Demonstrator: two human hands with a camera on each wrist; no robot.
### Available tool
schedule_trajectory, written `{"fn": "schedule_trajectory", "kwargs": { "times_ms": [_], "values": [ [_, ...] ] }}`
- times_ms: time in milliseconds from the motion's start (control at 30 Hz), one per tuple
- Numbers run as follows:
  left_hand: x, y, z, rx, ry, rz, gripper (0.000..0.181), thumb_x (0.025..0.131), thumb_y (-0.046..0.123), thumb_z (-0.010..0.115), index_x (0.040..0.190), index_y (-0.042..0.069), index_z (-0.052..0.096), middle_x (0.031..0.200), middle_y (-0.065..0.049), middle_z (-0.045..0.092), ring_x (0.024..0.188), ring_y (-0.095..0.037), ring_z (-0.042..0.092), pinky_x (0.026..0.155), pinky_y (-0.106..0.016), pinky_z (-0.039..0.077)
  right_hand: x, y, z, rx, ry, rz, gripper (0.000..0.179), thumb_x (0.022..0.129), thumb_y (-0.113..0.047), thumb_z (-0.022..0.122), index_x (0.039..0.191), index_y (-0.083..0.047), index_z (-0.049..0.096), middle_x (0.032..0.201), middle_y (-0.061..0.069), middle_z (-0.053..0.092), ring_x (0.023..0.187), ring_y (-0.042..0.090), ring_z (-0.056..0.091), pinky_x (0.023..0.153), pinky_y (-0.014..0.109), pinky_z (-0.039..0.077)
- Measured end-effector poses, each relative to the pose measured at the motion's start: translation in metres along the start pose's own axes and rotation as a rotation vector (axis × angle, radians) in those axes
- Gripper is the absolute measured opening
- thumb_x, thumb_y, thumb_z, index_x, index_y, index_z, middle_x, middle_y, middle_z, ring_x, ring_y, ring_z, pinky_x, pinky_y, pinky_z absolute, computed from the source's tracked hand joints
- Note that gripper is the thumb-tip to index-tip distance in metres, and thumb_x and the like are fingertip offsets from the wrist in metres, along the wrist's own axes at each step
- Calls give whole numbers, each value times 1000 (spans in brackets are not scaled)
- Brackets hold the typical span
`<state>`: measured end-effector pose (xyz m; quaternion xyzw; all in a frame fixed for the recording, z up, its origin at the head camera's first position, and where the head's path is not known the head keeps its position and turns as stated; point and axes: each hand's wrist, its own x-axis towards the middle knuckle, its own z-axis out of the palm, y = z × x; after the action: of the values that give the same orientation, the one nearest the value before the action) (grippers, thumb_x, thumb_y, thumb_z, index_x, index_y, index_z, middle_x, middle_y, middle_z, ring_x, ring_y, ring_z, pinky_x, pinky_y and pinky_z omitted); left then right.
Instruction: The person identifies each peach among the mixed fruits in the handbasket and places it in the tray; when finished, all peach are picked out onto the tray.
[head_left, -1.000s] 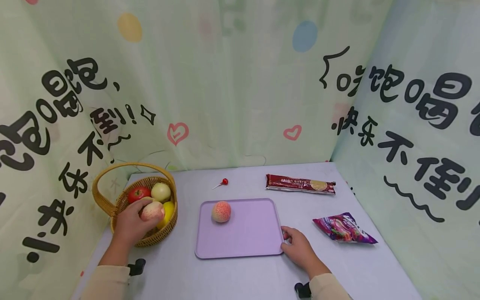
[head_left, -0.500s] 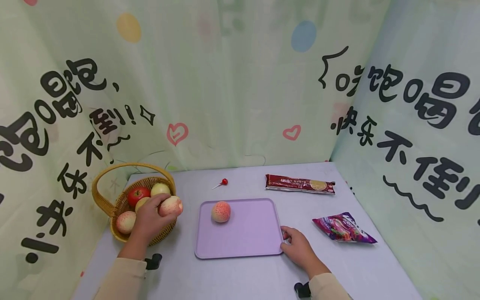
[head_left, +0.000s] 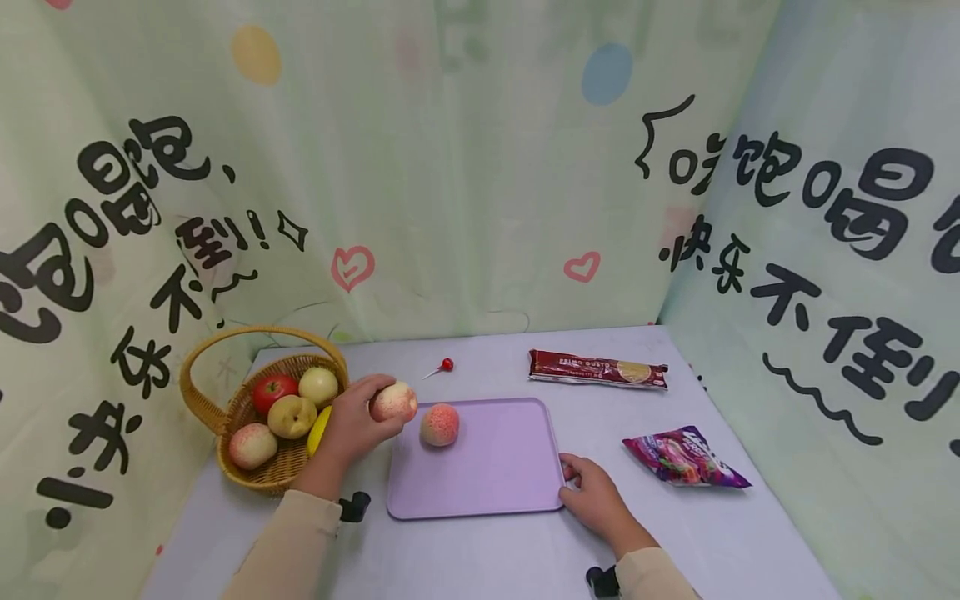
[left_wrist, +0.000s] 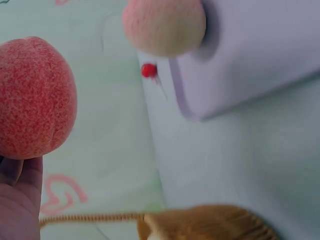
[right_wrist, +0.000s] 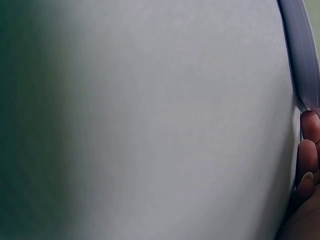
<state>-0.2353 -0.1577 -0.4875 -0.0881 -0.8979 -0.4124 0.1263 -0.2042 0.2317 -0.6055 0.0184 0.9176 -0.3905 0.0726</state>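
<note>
My left hand [head_left: 354, 427] holds a pinkish peach [head_left: 395, 402] in the air between the basket and the tray's far left corner. In the left wrist view this peach [left_wrist: 37, 97] looks red and speckled, with part of my hand [left_wrist: 20, 205] below it. A second peach [head_left: 439, 425] sits on the lilac tray [head_left: 487, 475], near its far left corner. My right hand [head_left: 596, 498] grips the tray's right edge near the front corner. In the right wrist view, curled fingers [right_wrist: 308, 157] meet the tray rim [right_wrist: 300, 50]; the thumb is hard to make out.
A wicker basket [head_left: 281, 477] at the left holds a red tomato-like fruit [head_left: 274, 392], a peach [head_left: 252, 446] and several other fruits. A small red lollipop-like item [head_left: 447, 365] lies behind the tray. A spaghetti pack [head_left: 597, 369] and purple snack bag [head_left: 686, 457] lie at the right.
My left hand has lifted the peach out of the basket and carried it rightward toward the tray. My right hand has stayed at the tray's edge.
</note>
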Motion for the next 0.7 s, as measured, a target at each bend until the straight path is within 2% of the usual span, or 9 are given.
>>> {"fn": "schedule_trajectory", "kwargs": {
  "times_ms": [167,333,700],
  "values": [
    [2,10,22,-6,-43,7,55,78,19,88,128,13,66,134,-4,65,119,-26,62,98,-45,58,-1,-2,-3,0,0,-9,57,85,-6,71,141,-1,59,104,3,62,98,21,53,87,40,50],
    [4,19,43,-37,-54,31,54,78,19,89,127,13,68,135,-3,65,122,-25,61,100,-44,56,-1,-1,-3,4,0,-9,58,85,-6,72,141,-1,58,105,3,62,98,21,53,87,39,50],
    [11,23,76,-86,-62,47,54,73,14,89,124,13,69,129,1,67,121,-21,60,98,-41,56,1,-1,-1,18,3,-17,60,82,-5,71,140,1,59,103,2,62,97,20,53,85,39,48]
  ]
}}
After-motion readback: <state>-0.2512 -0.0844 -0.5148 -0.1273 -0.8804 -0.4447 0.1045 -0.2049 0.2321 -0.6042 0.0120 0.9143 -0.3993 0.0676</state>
